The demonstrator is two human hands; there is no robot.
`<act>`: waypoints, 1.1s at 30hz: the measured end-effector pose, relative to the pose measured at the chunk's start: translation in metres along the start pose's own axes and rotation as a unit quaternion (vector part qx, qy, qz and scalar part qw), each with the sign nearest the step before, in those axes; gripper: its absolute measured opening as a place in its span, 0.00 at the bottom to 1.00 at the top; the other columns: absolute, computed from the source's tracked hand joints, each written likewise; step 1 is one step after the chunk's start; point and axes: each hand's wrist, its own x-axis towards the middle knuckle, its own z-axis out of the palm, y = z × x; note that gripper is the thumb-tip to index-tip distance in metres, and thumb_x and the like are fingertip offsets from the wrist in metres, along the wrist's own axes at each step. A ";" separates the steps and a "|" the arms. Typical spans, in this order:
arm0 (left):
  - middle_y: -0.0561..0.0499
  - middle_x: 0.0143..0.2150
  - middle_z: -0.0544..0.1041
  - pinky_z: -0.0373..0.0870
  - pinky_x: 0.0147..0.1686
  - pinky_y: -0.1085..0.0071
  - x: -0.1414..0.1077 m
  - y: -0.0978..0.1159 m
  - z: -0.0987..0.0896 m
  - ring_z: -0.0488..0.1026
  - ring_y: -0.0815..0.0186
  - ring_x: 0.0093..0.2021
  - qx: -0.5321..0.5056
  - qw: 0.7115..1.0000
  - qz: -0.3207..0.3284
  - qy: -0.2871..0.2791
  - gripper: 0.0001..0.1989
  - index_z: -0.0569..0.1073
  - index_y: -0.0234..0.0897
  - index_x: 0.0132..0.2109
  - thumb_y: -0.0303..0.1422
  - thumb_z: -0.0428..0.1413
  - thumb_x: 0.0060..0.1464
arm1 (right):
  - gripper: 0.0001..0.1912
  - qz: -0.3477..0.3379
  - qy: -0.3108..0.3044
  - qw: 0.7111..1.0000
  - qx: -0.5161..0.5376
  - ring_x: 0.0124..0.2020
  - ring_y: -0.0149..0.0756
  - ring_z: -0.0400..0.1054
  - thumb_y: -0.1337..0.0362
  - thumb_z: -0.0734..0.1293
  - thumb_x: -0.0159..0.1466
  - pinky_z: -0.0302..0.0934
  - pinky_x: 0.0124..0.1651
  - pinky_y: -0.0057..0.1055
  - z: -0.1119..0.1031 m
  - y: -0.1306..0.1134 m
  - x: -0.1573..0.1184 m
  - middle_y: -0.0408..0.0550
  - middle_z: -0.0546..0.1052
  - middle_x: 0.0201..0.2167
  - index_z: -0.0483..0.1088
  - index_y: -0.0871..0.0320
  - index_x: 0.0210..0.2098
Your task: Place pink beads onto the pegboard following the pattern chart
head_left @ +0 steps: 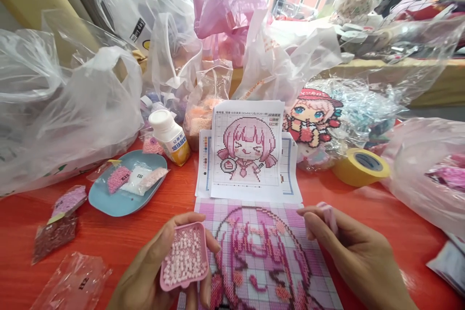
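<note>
My left hand (pixel 152 256) grips a small pink bead tray (pixel 206 252) by its sides, tilted toward me. Many pale fuse beads (pixel 184 256) fill it, some lined up in rows. Just right of the tray, a gridded pegboard (pixel 269 247) carries a half-filled face pattern in pink, magenta and brown beads. Over the board's right edge is my right hand (pixel 352 247), thumb and fingers pinched round a pale pink striped thing (pixel 329 215), mostly hidden by the fingers. Behind the board a printed pattern sheet (pixel 249 150) leans upright, showing a pink-haired figure.
On the left are a blue plate (pixel 109 206) with bead packets, a white bottle (pixel 169 135) and loose bead bags (pixel 56 227). Yellow tape (pixel 358 167) and a finished bead figure (pixel 312 116) stand right. Plastic bags (pixel 90 106) crowd the back of the red table (pixel 145 208).
</note>
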 end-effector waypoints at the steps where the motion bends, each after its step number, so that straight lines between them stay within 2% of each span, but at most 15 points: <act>1: 0.43 0.26 0.81 0.70 0.19 0.78 0.000 -0.001 0.001 0.73 0.69 0.18 0.020 1.000 -0.002 -0.017 0.23 0.77 0.34 0.46 0.48 0.47 0.64 | 0.16 0.000 -0.009 1.000 0.007 0.18 0.31 0.65 0.48 0.67 0.59 0.62 0.19 0.23 0.000 0.000 -0.001 0.41 0.72 0.19 0.74 0.55 0.28; 4: 0.45 0.26 0.81 0.72 0.21 0.75 0.000 -0.003 0.007 0.75 0.65 0.21 0.043 0.999 0.005 -0.018 0.21 0.72 0.37 0.52 0.43 0.41 0.67 | 0.16 -0.006 -0.039 0.998 0.045 0.23 0.32 0.69 0.49 0.65 0.62 0.65 0.24 0.23 0.001 -0.005 -0.004 0.42 0.74 0.23 0.72 0.55 0.35; 7: 0.44 0.35 0.82 0.74 0.23 0.72 -0.002 -0.002 0.016 0.78 0.63 0.26 0.047 0.999 0.020 0.000 0.18 0.71 0.37 0.49 0.41 0.42 0.67 | 0.16 -0.043 -0.049 0.995 0.078 0.22 0.29 0.66 0.51 0.60 0.67 0.63 0.23 0.23 0.000 -0.016 -0.007 0.43 0.73 0.24 0.69 0.55 0.33; 9: 0.43 0.39 0.82 0.73 0.25 0.72 -0.003 0.000 0.022 0.78 0.64 0.25 0.065 0.998 0.013 0.009 0.18 0.71 0.36 0.48 0.42 0.43 0.67 | 0.18 -0.083 -0.053 0.993 0.072 0.20 0.28 0.64 0.51 0.58 0.68 0.62 0.22 0.22 -0.004 -0.023 -0.007 0.43 0.73 0.23 0.69 0.55 0.30; 12: 0.42 0.30 0.82 0.73 0.28 0.71 -0.002 0.003 0.033 0.78 0.63 0.25 0.100 0.995 0.014 -0.011 0.21 0.72 0.31 0.48 0.43 0.41 0.68 | 0.15 -0.127 -0.086 0.987 0.035 0.24 0.31 0.69 0.52 0.61 0.67 0.63 0.23 0.24 -0.012 -0.026 -0.005 0.45 0.76 0.25 0.72 0.54 0.32; 13: 0.42 0.30 0.82 0.73 0.28 0.70 -0.001 0.004 0.036 0.78 0.63 0.25 0.098 0.995 0.027 -0.018 0.21 0.73 0.31 0.47 0.42 0.42 0.68 | 0.14 -0.142 -0.100 0.985 0.021 0.26 0.32 0.70 0.53 0.62 0.66 0.65 0.24 0.25 -0.015 -0.025 -0.004 0.45 0.76 0.27 0.73 0.54 0.34; 15: 0.44 0.36 0.83 0.74 0.30 0.69 0.002 0.005 0.043 0.79 0.63 0.27 0.094 0.994 0.049 -0.027 0.16 0.72 0.33 0.46 0.38 0.45 0.68 | 0.13 -0.169 -0.119 0.978 -0.003 0.28 0.33 0.71 0.53 0.63 0.67 0.66 0.27 0.26 -0.022 -0.022 -0.001 0.47 0.77 0.30 0.74 0.54 0.36; 20: 0.45 0.34 0.80 0.75 0.31 0.67 0.008 -0.001 0.054 0.81 0.60 0.30 0.090 0.994 0.033 -0.048 0.17 0.68 0.32 0.47 0.36 0.39 0.69 | 0.12 -0.240 -0.208 0.945 -0.079 0.25 0.28 0.68 0.56 0.62 0.68 0.61 0.24 0.25 -0.040 -0.018 0.004 0.45 0.75 0.30 0.74 0.52 0.36; 24: 0.44 0.33 0.80 0.74 0.32 0.66 0.011 -0.008 0.052 0.81 0.60 0.30 0.113 0.992 0.028 -0.054 0.16 0.65 0.31 0.50 0.38 0.40 0.69 | 0.10 -0.270 -0.269 0.921 -0.084 0.23 0.26 0.66 0.57 0.63 0.68 0.59 0.23 0.24 -0.045 -0.016 0.006 0.43 0.74 0.29 0.73 0.52 0.36; 26: 0.41 0.38 0.80 0.73 0.32 0.66 0.013 -0.011 0.048 0.81 0.59 0.32 0.120 0.990 0.032 -0.067 0.15 0.64 0.32 0.52 0.38 0.43 0.68 | 0.10 -0.300 -0.241 0.920 -0.069 0.23 0.26 0.65 0.57 0.64 0.68 0.57 0.22 0.24 -0.042 -0.010 0.007 0.43 0.74 0.27 0.73 0.53 0.34; 29: 0.41 0.42 0.80 0.72 0.32 0.69 0.015 -0.015 0.040 0.80 0.62 0.33 0.125 0.987 0.029 -0.094 0.17 0.63 0.34 0.53 0.37 0.55 0.62 | 0.09 -0.356 -0.131 0.920 -0.101 0.22 0.26 0.64 0.58 0.66 0.67 0.57 0.23 0.25 -0.036 0.004 0.007 0.44 0.74 0.27 0.73 0.55 0.33; 31: 0.43 0.39 0.81 0.72 0.36 0.71 0.016 -0.016 0.036 0.80 0.65 0.34 0.151 0.983 0.015 -0.099 0.25 0.62 0.35 0.54 0.32 0.64 0.53 | 0.09 -0.382 -0.111 0.906 -0.142 0.21 0.25 0.64 0.59 0.66 0.67 0.55 0.23 0.25 -0.032 0.011 0.005 0.43 0.74 0.27 0.74 0.55 0.34; 33: 0.45 0.36 0.82 0.71 0.39 0.72 0.016 -0.016 0.034 0.80 0.66 0.35 0.175 0.980 0.008 -0.095 0.31 0.61 0.35 0.54 0.27 0.68 0.47 | 0.09 -0.407 -0.115 0.891 -0.165 0.21 0.25 0.64 0.59 0.65 0.68 0.54 0.22 0.25 -0.031 0.013 0.003 0.43 0.74 0.27 0.73 0.55 0.33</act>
